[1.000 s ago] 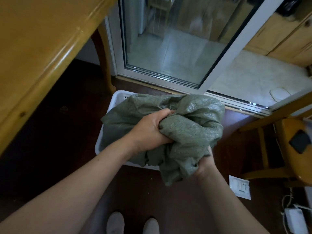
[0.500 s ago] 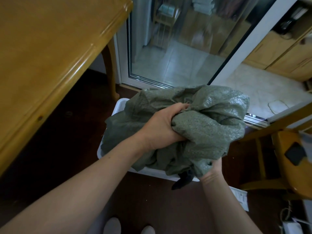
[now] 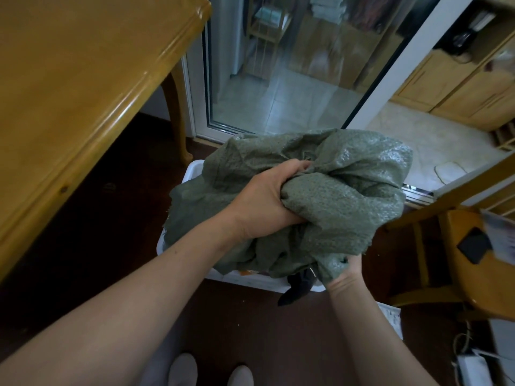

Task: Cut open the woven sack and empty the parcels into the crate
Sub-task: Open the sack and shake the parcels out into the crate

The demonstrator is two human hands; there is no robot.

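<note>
Over the dark floor (image 3: 250,324), the left hand (image 3: 267,207) fists the green woven sack (image 3: 348,201) and the right hand (image 3: 345,271) clutches its lower edge, above the white crate (image 3: 192,169). A wooden table (image 3: 69,79) and sliding glass door (image 3: 278,93) stand beyond.

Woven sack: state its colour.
The woven sack is dull grey-green, clearest in the head view.

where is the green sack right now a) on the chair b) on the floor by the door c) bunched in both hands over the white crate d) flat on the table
c: the left hand grips a bunch of the sack on top, the right hand holds its lower edge, and the white crate sits below.
</note>
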